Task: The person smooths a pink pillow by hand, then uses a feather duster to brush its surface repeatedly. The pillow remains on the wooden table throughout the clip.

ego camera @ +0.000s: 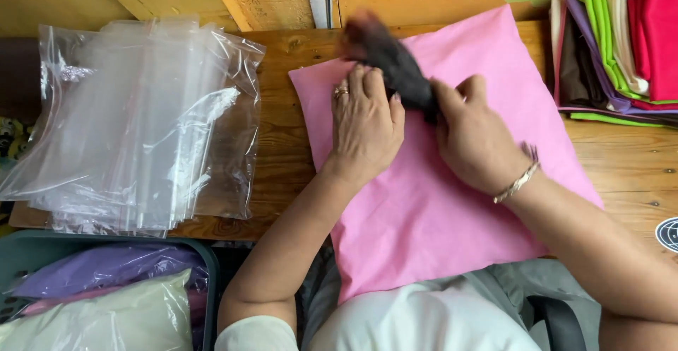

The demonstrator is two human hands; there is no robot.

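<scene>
Both hands work a dark cloth (395, 65) at the far edge of the pink cushion (452, 203); left hand (366, 128) pinches it, right hand (474, 135) closes on its near end; next, probably smoothing it flat; plastic bags (141, 118) lie left.

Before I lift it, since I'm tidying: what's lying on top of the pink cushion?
Both hands, left hand and right hand, grip a dark cloth on the pink cushion. Anything beneath them is covered.
</scene>
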